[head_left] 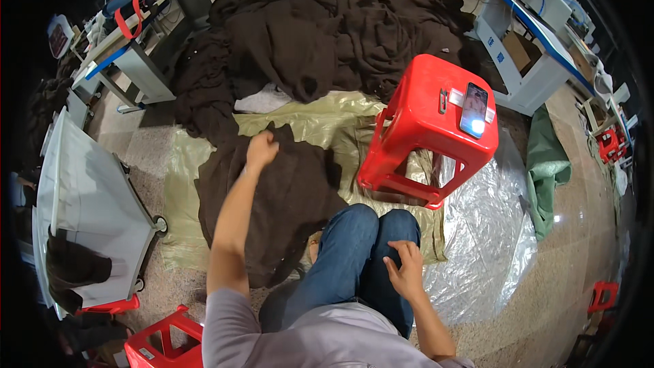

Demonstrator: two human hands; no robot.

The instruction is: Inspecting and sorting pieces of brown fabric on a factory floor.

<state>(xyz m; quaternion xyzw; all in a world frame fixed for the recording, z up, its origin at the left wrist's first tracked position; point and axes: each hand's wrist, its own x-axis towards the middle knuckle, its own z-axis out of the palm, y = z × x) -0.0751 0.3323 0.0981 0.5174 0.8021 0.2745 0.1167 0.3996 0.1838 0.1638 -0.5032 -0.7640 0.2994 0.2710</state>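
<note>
Cloth [272,225], dark brown and soft-looking, lies spread before me, to the left of my jeans [338,235]. My left hand [261,150] reaches out over its far part, fingers curled in; I cannot tell whether they pinch any of the fabric. My right hand [407,269] holds nothing, its fingers loosely bent and apart, just over my right thigh.

Under the cloth, a yellowish plastic sheet [184,221] covers the floor, and clear plastic sheeting [477,259] stretches out on the right. Far ahead, a large heap of brown fabric [286,44] spreads between two workbenches. To the right of the cloth stands a red plastic stool [426,78], with a smartphone [474,110] lying on its seat. Farther right is a crumpled green sheet [545,170]. On my left stands a white wheeled bin [95,191], with a brown piece [78,266] hanging at its near end; nearer me is another red stool [163,347].
</note>
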